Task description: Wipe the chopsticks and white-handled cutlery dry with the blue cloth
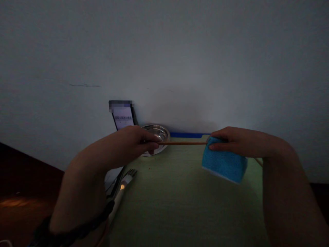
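Note:
My left hand (140,140) pinches one end of a thin brown stick, perhaps a chopstick (185,143), held level above a pale green mat (180,199). My right hand (226,140) is closed on a folded blue cloth (223,164), wrapped round the stick's other end. The cloth hangs below my fingers. A bit of the stick shows beyond the cloth at the right.
A metal bowl (160,132) sits by the wall behind my left hand. A lit phone (123,116) leans on the wall to its left. A fork (125,183) lies at the mat's left edge. Blue tape (189,135) runs along the mat's far edge.

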{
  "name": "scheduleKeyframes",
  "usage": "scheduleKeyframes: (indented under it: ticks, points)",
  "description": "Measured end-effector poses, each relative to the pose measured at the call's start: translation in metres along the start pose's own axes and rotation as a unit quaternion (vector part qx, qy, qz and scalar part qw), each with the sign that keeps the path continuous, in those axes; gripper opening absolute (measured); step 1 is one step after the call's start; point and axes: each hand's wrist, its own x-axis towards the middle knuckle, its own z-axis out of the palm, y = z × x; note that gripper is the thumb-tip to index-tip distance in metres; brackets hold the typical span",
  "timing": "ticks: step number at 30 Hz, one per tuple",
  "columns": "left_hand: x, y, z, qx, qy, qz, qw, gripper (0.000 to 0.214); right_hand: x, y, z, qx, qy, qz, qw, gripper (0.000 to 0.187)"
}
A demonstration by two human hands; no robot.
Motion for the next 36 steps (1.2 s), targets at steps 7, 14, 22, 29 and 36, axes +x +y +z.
scheduleKeyframes:
  ticks: [7, 14, 22, 29, 36]
  points:
    - [0.015, 0.036, 0.006, 0.035, 0.014, 0.078, 0.996, 0.026, 0.003, -0.038, -0.003, -0.035, -0.027, -0.065, 0.997, 0.031]
    - [0.014, 0.033, 0.003, 0.008, 0.038, 0.049, 0.998, 0.029, 0.000, -0.035, -0.002, 0.004, -0.025, -0.074, 0.997, 0.034]
    - [0.004, 0.026, -0.005, -0.097, -0.013, 0.076, 0.992, 0.022, 0.000, -0.035, -0.003, 0.022, -0.048, -0.071, 0.996, 0.036]
    - [0.011, 0.047, -0.007, -0.111, -0.054, 0.070, 0.990, 0.022, 0.003, -0.059, -0.007, -0.008, -0.038, -0.126, 0.991, 0.034]
    - [0.007, 0.003, -0.003, -0.023, 0.085, 0.025, 0.996, 0.032, -0.001, -0.023, -0.001, 0.048, -0.012, -0.033, 0.998, 0.042]
